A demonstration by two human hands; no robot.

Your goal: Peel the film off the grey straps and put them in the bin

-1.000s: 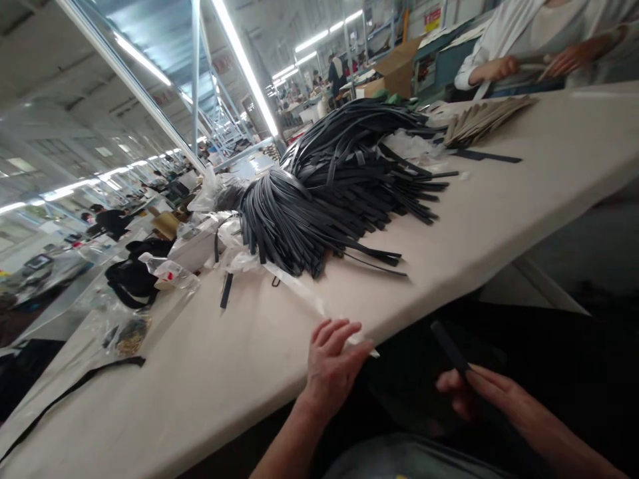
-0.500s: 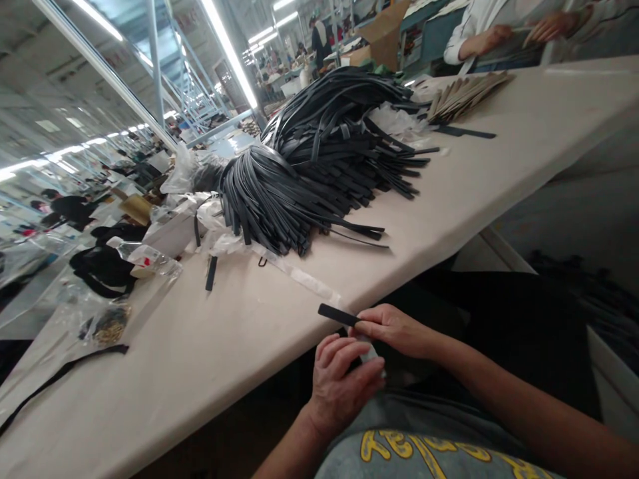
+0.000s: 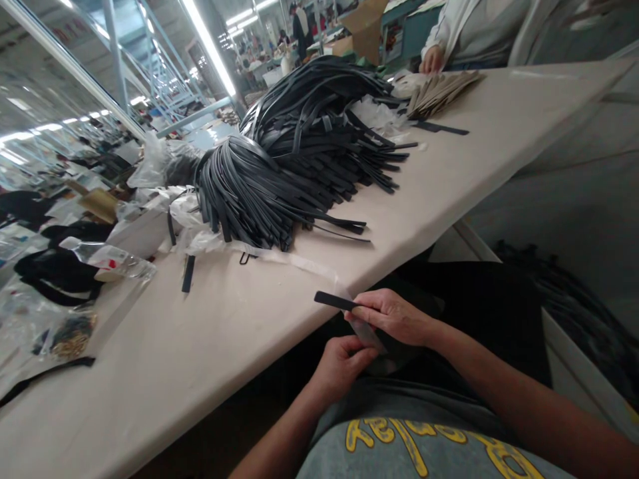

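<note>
My right hand [image 3: 397, 318] pinches a black strap [image 3: 332, 301] near one end, and the rounded tip sticks out leftward past the table edge. A pale, translucent plastic strip [image 3: 368, 332] passes beneath that hand and hangs down toward my lap. My left hand [image 3: 342, 366], lower and closer to my body, has thumb and fingers closed on this strip. On the table the strip continues back toward a large heap of dark straps [image 3: 259, 193]. How the strap and strip meet under my right fingers is hidden.
On the pale table [image 3: 239, 332] lie a short black strap piece [image 3: 188, 274], a wire loop [image 3: 244, 258], a plastic bottle [image 3: 112, 259] and a bag of brass-coloured pieces [image 3: 72, 336]. Brown strips [image 3: 439, 93] lie at the far end, near another person's hand [image 3: 432, 60].
My left hand has gone from spread fingers to a pinch on the plastic strip. My right hand still holds the strap. The camera view has shifted, and the other person's hands have moved.
</note>
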